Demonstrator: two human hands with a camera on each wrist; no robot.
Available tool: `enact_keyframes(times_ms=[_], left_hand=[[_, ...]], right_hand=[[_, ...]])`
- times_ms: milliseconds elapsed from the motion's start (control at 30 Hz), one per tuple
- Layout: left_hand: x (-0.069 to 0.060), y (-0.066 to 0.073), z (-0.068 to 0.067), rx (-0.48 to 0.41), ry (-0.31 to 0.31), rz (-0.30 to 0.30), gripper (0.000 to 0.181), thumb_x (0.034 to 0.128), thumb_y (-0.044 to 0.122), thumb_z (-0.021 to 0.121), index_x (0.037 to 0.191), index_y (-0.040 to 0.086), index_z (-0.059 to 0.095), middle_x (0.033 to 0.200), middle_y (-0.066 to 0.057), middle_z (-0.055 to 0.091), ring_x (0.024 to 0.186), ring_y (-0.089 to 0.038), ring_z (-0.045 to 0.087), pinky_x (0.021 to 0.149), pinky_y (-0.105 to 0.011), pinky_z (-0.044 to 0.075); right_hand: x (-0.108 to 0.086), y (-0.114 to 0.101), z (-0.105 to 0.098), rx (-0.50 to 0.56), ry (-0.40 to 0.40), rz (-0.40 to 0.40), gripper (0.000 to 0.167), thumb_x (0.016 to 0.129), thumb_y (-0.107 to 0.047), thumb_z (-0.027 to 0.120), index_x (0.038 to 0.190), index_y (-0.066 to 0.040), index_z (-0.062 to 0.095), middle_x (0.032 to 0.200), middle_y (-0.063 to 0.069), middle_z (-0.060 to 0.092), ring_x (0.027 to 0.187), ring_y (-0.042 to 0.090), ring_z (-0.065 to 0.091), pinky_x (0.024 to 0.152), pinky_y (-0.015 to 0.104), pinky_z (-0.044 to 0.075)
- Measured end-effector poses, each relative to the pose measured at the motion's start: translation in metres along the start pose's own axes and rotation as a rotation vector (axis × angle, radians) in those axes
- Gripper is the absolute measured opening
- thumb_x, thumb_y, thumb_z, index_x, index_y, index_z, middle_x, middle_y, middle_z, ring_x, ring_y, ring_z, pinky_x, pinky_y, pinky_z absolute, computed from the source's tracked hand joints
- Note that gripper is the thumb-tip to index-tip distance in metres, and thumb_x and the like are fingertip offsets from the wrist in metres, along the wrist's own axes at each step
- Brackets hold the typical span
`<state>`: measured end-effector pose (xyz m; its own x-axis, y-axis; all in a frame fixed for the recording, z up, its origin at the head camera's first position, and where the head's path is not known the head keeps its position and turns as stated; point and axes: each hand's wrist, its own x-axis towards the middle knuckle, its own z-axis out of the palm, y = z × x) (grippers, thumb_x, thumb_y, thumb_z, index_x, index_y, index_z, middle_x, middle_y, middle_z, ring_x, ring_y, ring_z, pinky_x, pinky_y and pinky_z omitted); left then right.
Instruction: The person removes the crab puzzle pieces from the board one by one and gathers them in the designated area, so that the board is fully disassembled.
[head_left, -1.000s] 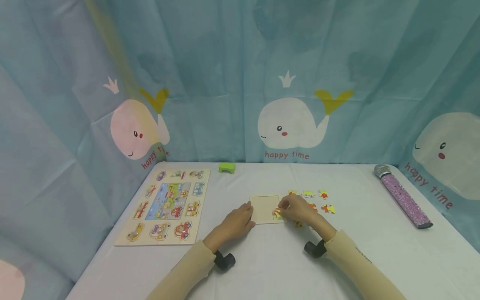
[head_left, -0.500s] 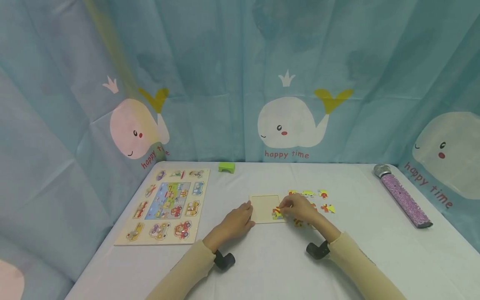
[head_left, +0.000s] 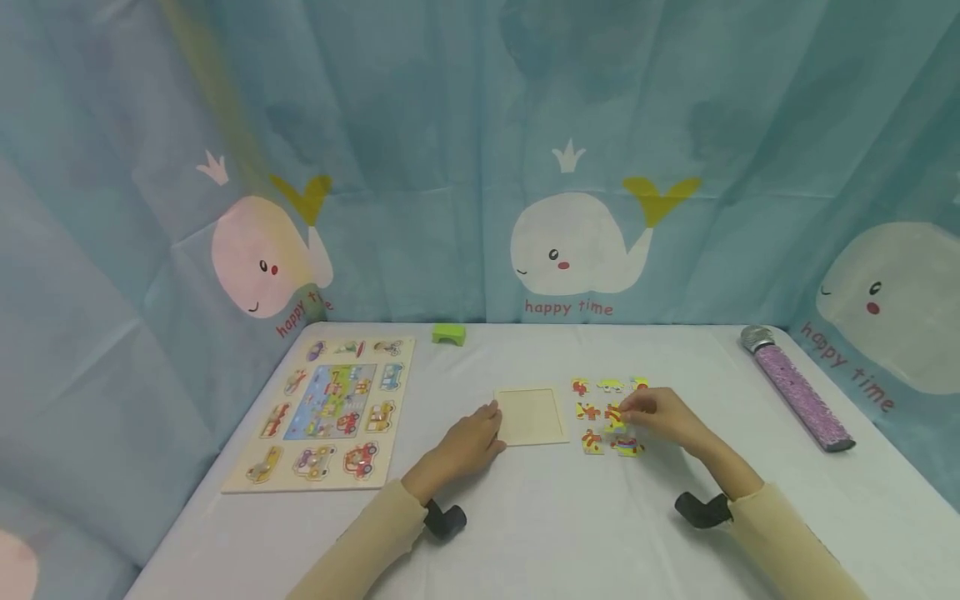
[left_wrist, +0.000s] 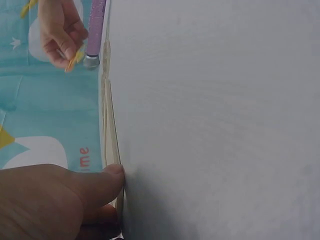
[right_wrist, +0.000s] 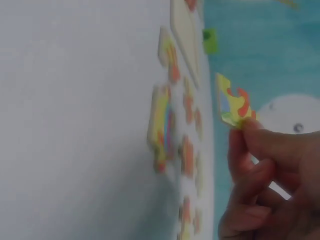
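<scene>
Between its thumb and fingertips my right hand (head_left: 663, 417) pinches a yellow and red jigsaw piece (right_wrist: 230, 102), held up off the table. Below and around it, several other jigsaw pieces (head_left: 592, 442) lie in loose rows on the white table. My left hand (head_left: 468, 442) rests at the left edge of a square wooden puzzle tray (head_left: 528, 418), whose recess is bare. Seen from the left wrist, the thumb (left_wrist: 107, 182) touches the tray's rim. The left fingers are partly hidden there.
A wooden vehicle puzzle board (head_left: 397, 375) lies at the left. A green arched block (head_left: 448, 334) stands at the back. Toward the right edge lies a pink glittery microphone (head_left: 802, 396). A blue whale-print curtain (head_left: 420, 242) hangs behind the table (head_left: 525, 533).
My right hand has moved right, away from the tray's right side, carrying the jigsaw piece out of the tray to above the loose pieces. The left hand stays at the tray's edge.
</scene>
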<state>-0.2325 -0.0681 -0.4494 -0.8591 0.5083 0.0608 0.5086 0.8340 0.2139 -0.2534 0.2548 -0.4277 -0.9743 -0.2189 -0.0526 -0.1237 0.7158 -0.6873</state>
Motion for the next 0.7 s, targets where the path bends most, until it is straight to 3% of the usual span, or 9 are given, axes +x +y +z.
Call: enact_keyframes(times_ms=[333, 533, 700], left_hand=[[0.002, -0.001, 0.0, -0.01, -0.01, -0.005, 0.051, 0.0906, 0.026, 0.057, 0.129, -0.007, 0.047, 0.139, -0.022, 0.042, 0.129, -0.033, 0.042, 0.1, -0.043, 0.04], [0.001, -0.001, 0.001, -0.012, -0.016, -0.008, 0.052, 0.0904, 0.026, 0.057, 0.129, -0.007, 0.047, 0.139, -0.023, 0.042, 0.129, -0.033, 0.042, 0.1, -0.044, 0.04], [0.001, -0.001, 0.0, -0.008, -0.017, -0.005, 0.051, 0.0905, 0.026, 0.057, 0.129, -0.007, 0.047, 0.139, -0.022, 0.042, 0.129, -0.033, 0.041, 0.1, -0.043, 0.04]], right_hand=[[-0.024, 0.031, -0.033, -0.04, -0.028, 0.115, 0.025, 0.086, -0.023, 0.064, 0.1, -0.002, 0.066, 0.1, 0.01, 0.067, 0.087, 0.017, 0.057, 0.072, 0.031, 0.047], [-0.029, 0.039, -0.036, -0.053, -0.085, 0.139, 0.024, 0.086, -0.02, 0.064, 0.097, 0.0, 0.067, 0.095, 0.01, 0.067, 0.08, 0.015, 0.053, 0.066, 0.029, 0.044], [-0.031, 0.04, -0.032, -0.074, -0.077, 0.161, 0.019, 0.085, -0.017, 0.064, 0.093, 0.0, 0.068, 0.092, 0.009, 0.067, 0.08, 0.016, 0.053, 0.067, 0.03, 0.044]])
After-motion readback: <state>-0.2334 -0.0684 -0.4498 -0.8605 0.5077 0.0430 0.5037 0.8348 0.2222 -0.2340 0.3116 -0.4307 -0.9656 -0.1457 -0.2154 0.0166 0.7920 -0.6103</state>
